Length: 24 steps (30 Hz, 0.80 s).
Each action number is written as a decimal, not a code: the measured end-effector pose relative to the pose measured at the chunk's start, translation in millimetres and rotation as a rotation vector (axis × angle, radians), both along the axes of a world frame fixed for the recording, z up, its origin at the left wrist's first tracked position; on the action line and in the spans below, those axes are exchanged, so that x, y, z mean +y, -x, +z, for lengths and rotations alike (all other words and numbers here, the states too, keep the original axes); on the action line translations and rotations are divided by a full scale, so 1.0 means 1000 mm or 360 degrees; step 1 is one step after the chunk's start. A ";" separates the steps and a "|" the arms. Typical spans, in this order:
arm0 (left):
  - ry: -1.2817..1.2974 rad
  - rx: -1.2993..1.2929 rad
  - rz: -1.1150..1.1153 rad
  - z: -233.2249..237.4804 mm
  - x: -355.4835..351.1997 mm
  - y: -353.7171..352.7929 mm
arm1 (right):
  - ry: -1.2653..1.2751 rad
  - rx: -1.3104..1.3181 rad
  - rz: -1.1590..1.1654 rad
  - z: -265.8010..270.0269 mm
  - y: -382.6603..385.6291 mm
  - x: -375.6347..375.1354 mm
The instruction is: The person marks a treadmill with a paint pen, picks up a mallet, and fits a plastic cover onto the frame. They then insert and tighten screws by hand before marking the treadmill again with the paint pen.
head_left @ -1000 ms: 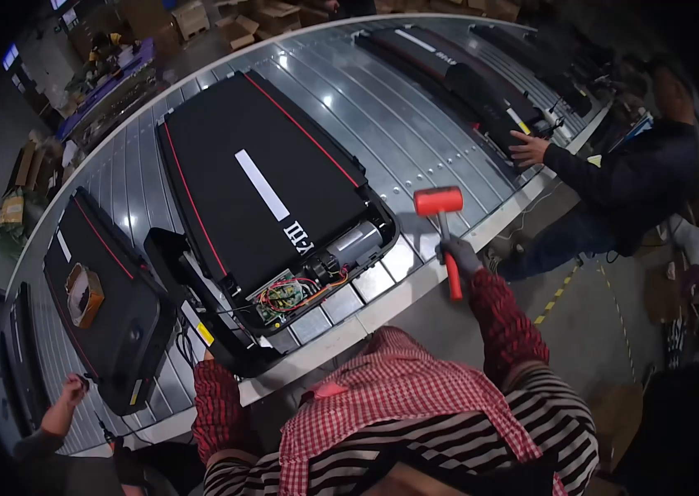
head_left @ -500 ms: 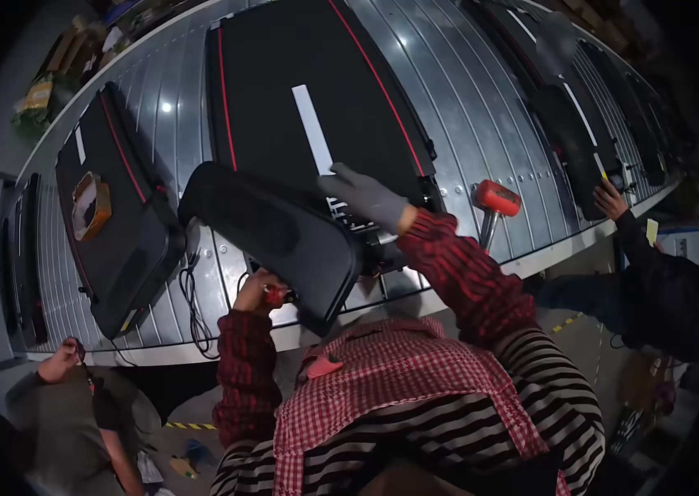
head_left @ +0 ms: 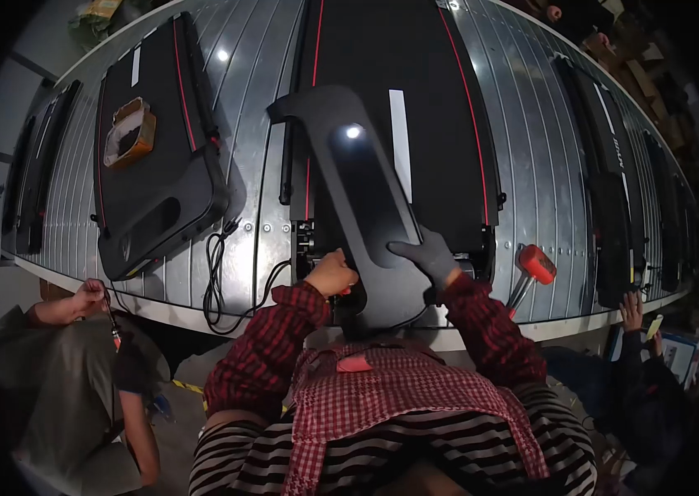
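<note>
Plainly, gloved fingers on black cover; lettering unclear.

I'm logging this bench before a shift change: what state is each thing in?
Black cover: unfitted, slanted across the middle machine
Middle machine: near end partly exposed
Right hand: gloved, gripping the cover's right edge
Left hand: bare, curled by the cover's left edge; grip unclear
Red mallet: unheld, head on the metal table
Small carton: open-topped, on the neighbouring machine
Neighbouring machine: end cover on
Black cord: loosely looped
</note>
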<state>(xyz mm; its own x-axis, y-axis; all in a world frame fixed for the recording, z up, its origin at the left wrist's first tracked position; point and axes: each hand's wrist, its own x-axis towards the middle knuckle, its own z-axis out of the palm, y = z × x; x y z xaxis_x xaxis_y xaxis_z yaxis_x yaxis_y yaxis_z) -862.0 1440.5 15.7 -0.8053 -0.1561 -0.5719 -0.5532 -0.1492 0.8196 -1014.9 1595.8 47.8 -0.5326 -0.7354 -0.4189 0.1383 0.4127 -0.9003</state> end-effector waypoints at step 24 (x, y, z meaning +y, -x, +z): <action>0.1224 0.0567 0.0698 -0.046 -0.085 0.165 | -0.0439 0.0013 -0.0588 -0.102 0.498 -0.095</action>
